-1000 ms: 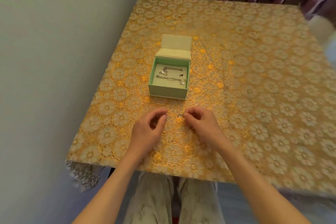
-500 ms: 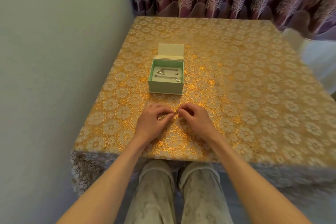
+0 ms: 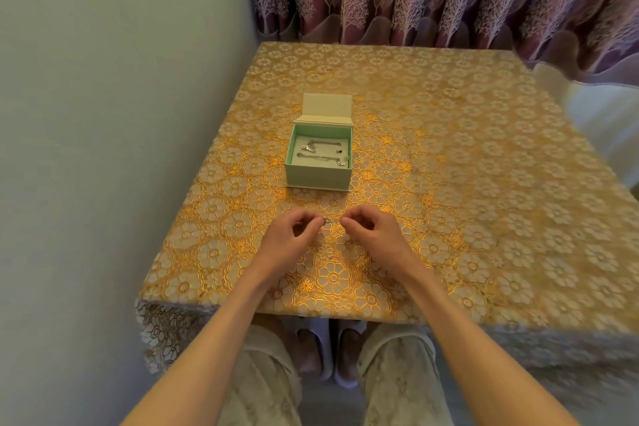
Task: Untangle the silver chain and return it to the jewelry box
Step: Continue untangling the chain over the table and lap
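Observation:
A thin silver chain stretches between my two hands just above the gold tablecloth. My left hand pinches its left end between thumb and forefinger. My right hand pinches the right end the same way. Most of the chain is hidden by my fingers. Beyond my hands stands the mint-green jewelry box, its cream lid folded back. Two other silver chains lie on the box's pale insert.
The table wears a gold floral cloth and stands against a grey wall on the left. Purple patterned curtains hang behind it. My knees and slippers show under the near edge.
My hands have come closer together and now hold the chain taut between them. The camera has tilted and drawn back, showing more curtain and my legs.

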`<state>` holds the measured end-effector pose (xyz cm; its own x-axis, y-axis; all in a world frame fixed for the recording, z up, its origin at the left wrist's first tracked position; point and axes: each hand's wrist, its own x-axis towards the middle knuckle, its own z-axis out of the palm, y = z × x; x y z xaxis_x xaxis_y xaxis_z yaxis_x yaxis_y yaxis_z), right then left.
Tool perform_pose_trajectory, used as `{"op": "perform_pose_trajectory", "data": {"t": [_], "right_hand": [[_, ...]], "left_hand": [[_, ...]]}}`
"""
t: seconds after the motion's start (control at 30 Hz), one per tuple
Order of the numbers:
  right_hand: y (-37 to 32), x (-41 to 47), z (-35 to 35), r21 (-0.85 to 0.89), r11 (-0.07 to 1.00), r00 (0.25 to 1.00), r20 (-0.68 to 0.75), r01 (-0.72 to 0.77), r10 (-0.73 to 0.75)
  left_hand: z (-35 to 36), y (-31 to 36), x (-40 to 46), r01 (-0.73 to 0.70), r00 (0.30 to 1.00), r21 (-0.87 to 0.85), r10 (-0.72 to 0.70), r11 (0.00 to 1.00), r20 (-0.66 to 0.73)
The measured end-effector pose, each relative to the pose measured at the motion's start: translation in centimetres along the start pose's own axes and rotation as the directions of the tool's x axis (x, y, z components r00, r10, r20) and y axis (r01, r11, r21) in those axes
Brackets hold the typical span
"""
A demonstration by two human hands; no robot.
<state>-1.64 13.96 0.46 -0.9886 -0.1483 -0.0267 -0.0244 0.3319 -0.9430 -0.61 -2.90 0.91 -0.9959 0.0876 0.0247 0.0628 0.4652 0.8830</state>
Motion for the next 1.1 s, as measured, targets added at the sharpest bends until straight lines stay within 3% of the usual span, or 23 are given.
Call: {"op": "perform_pose_trajectory", "data": {"t": [0.2, 0.43, 0.87, 1.0, 1.1], "right_hand": [[-0.1, -0.1, -0.5, 0.153, 0.988, 0.993, -0.113, 0.002, 0.016], [0.3, -0.2, -1.9, 0.385, 0.920, 0.972, -0.185, -0.066, 0.148], [0.0, -0.6, -2.0, 0.461, 0.886, 0.988, -0.108, -0.053, 0.115], [-0.1, -0.6, -2.1, 0.459, 0.886, 0.988, -0.095, -0.067, 0.124], [-0.2, -0.6, -2.0, 0.416, 0.907, 0.986, -0.113, -0.066, 0.124]], "left_hand": [[0.0, 0.6, -0.4, 0.041, 0.999, -0.130, -0.044, 0.991, -0.019], [-0.2, 0.6, -0.6, 0.097, 0.991, -0.327, -0.123, 0.940, -0.058], [-0.7, 0.7, -0.5, 0.051, 0.986, -0.433, -0.115, 0.900, -0.123], [-1.5, 0.3, -0.2, 0.046, 0.968, -0.629, -0.191, 0.776, -0.165], [-2.6, -0.3, -0.1, 0.026, 0.946, -0.854, -0.289, 0.520, -0.147]]}}
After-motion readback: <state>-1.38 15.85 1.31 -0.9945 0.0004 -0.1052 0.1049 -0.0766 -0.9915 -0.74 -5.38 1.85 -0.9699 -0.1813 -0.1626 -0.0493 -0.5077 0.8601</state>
